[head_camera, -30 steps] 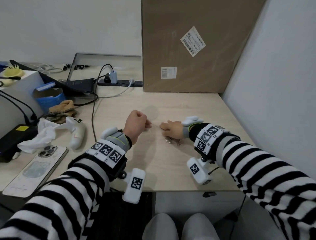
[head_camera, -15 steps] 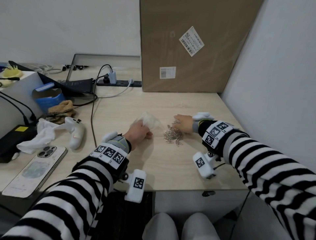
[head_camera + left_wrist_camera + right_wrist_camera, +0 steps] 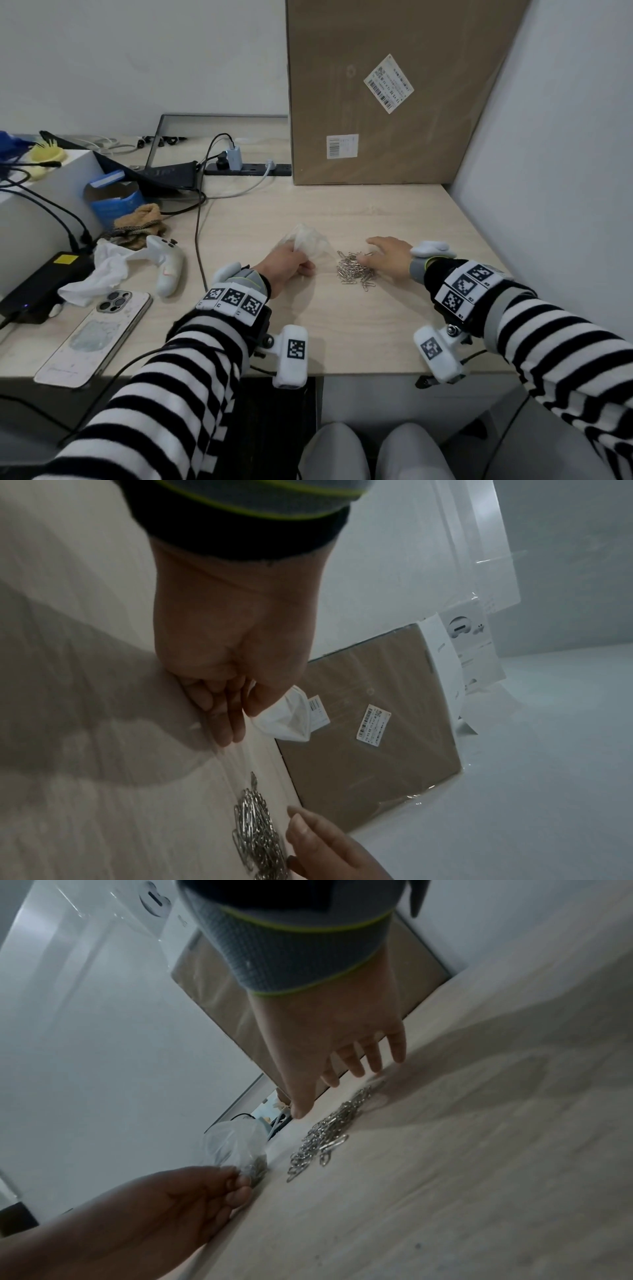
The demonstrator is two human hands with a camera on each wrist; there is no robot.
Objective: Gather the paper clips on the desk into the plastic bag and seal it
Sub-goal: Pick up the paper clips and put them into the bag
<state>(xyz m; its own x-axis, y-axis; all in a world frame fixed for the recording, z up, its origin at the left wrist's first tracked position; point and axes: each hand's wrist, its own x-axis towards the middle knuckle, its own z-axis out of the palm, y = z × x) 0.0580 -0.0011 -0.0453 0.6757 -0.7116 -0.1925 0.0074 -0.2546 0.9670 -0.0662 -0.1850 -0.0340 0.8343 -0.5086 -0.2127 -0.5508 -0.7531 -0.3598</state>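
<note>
One heap of paper clips (image 3: 356,270), too many to count, lies on the desk (image 3: 342,329). Just left, the left hand (image 3: 286,265) pinches one plastic bag (image 3: 308,241); just right, the right hand (image 3: 390,258) lies flat, fingers straight.

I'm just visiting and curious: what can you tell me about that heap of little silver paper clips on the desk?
The heap of small silver wire paper clips lies loose and tangled on the pale wooden desk, a few strays at its near edge. It sits between the two hands: the open right hand rests at its far right side, fingers spread, while the left hand grips a crumpled clear plastic bag just left of it.
</note>
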